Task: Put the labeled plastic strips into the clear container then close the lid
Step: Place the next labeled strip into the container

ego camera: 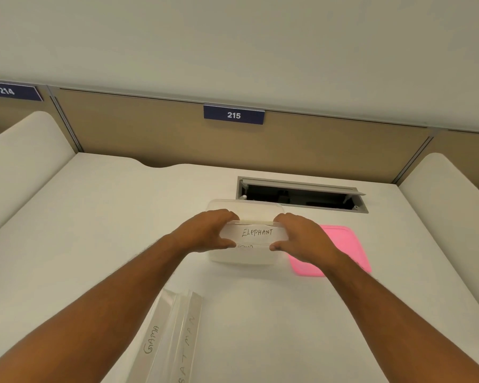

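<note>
A clear plastic container stands on the white desk, just in front of the cable hatch. Over its opening I hold a plastic strip labeled ELEPHANT, my left hand pinching its left end and my right hand its right end. Another strip with partly hidden writing shows just beneath it inside the container. Two more strips, labeled GAMA and BATMAN, lie side by side on the desk near me, between my forearms. The pink lid lies flat to the right of the container, partly under my right wrist.
An open cable hatch is cut into the desk behind the container. A tan partition with number plates 214 and 215 closes the back. White curved dividers rise on the left and right sides.
</note>
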`<state>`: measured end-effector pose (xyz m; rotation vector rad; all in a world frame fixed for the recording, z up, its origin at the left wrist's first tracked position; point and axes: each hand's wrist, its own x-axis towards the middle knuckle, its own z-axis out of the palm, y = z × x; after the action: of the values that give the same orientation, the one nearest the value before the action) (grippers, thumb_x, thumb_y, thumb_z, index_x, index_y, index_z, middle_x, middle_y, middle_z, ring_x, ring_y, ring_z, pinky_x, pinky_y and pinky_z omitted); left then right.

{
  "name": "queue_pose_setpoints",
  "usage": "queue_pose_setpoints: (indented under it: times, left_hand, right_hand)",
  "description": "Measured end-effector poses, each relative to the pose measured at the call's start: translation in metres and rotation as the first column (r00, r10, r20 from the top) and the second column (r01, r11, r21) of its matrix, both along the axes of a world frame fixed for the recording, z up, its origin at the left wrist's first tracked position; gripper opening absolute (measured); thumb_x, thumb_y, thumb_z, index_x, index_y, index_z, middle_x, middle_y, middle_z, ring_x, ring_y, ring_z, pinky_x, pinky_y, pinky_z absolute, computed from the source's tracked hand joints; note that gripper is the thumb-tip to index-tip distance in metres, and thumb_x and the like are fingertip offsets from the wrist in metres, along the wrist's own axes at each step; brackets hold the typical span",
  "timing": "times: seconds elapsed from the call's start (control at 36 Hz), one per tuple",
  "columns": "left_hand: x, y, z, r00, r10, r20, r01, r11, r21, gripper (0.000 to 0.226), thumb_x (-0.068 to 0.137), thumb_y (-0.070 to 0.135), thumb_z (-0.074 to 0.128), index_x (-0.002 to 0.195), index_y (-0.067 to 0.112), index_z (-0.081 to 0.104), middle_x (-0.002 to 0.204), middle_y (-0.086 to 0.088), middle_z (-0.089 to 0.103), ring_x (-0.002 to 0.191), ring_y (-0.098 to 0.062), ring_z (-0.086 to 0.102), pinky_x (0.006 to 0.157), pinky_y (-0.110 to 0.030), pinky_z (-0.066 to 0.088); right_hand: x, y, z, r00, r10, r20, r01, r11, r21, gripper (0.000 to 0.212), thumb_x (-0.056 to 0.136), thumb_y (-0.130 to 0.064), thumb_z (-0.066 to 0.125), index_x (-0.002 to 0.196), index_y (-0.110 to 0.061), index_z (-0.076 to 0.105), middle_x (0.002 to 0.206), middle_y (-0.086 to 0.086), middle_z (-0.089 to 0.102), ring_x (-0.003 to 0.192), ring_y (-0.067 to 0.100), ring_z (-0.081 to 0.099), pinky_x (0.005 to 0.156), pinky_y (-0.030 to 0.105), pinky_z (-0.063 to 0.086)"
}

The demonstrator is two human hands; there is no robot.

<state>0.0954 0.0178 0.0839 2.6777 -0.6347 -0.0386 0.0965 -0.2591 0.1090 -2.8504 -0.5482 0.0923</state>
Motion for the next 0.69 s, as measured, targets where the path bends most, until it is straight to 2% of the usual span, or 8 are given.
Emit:
queue_pose_setpoints:
  times: [0.11,0.25,0.44,0.58,0.69]
  left_hand:
    - [0.009,0.001,-0.001,0.999,0.035,-0.004,-0.035,0.999,0.005,0.056,0.079,0.05,0.075,0.127,0.031,0.052,0.119,0.013,0.06,0.105,-0.012,0.055,0.085,-0.029,0.047]
    - [0.024,0.001,0.001,0.998,0.068,0.016,-0.068,0.998,0.016,0.056,0.079,0.043,0.077,0.128,0.029,0.053,0.122,0.008,0.062,0.109,-0.017,0.056,0.085,-0.03,0.046]
    - [0.046,-0.001,0.005,0.994,0.109,0.013,-0.109,0.992,0.061,0.052,0.083,0.034,0.077,0.129,0.028,0.055,0.12,0.003,0.066,0.107,-0.023,0.059,0.085,-0.036,0.048]
    - [0.059,-0.002,-0.001,0.99,0.145,-0.001,-0.144,0.988,0.055,0.05,0.083,0.029,0.076,0.129,0.026,0.056,0.121,0.001,0.066,0.11,-0.024,0.058,0.087,-0.037,0.048]
    - [0.065,-0.003,-0.011,0.982,0.187,-0.005,-0.186,0.979,0.081,0.056,0.083,0.033,0.077,0.134,0.026,0.055,0.121,-0.006,0.064,0.113,-0.026,0.057,0.089,-0.037,0.048]
  right_hand:
    - [0.007,0.004,-0.003,0.998,-0.017,0.056,0.018,1.0,-0.002,0.059,0.076,-0.052,0.077,0.123,-0.027,0.053,0.114,-0.008,0.062,0.097,0.016,0.057,0.073,0.029,0.043]
    - [0.02,0.01,-0.003,0.995,-0.015,0.1,0.016,1.0,-0.009,0.065,0.076,-0.051,0.077,0.131,-0.026,0.054,0.121,-0.006,0.061,0.111,0.021,0.056,0.085,0.035,0.049]
    - [0.044,0.02,-0.004,0.997,-0.059,0.055,0.059,0.998,0.006,0.066,0.076,-0.045,0.08,0.133,-0.023,0.056,0.121,-0.005,0.06,0.11,0.02,0.057,0.084,0.036,0.048]
    - [0.061,0.022,-0.009,0.997,-0.072,0.01,0.073,0.997,-0.018,0.061,0.08,-0.038,0.079,0.135,-0.021,0.057,0.129,-0.002,0.06,0.114,0.023,0.059,0.089,0.037,0.047]
    - [0.071,0.027,-0.014,0.998,-0.064,0.0,0.064,0.996,-0.065,0.05,0.084,-0.032,0.077,0.129,-0.018,0.063,0.124,0.002,0.063,0.108,0.027,0.062,0.086,0.038,0.049]
